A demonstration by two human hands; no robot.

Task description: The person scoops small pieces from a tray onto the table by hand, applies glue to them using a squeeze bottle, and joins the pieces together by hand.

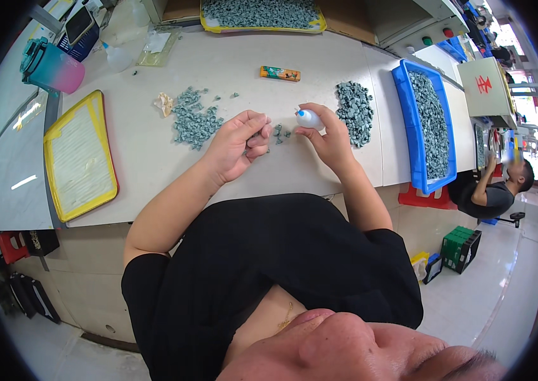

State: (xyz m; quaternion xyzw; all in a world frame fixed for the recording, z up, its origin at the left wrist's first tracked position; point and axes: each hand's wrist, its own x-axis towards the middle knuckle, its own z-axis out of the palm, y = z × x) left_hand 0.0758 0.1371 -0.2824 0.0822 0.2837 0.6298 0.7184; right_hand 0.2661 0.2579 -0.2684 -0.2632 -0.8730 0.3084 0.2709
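Note:
My right hand [330, 138] grips a small white squeeze bottle [310, 120] with a blue tip, its nozzle pointing left toward my other hand. Curled fingers close my left hand [238, 143]; whatever they hold is too small or hidden to make out. A few loose grey-green pieces [278, 132] lie on the table between both hands. Left of my left hand spreads a loose pile of small grey-green pieces [194, 119], with a crumpled beige scrap [164, 104] at its edge. Beyond my right hand sits a darker, denser pile of similar pieces [355, 113].
An orange packet [280, 73] lies ahead. At right stands a blue tray [417, 149] full of dark pieces; a yellow-rimmed tray [262, 30] of pieces is at the back. Leftward are a yellow-edged tray [115, 171], a tumbler [53, 66] and a squeeze bottle [117, 59]. Another person [494, 193] sits far right.

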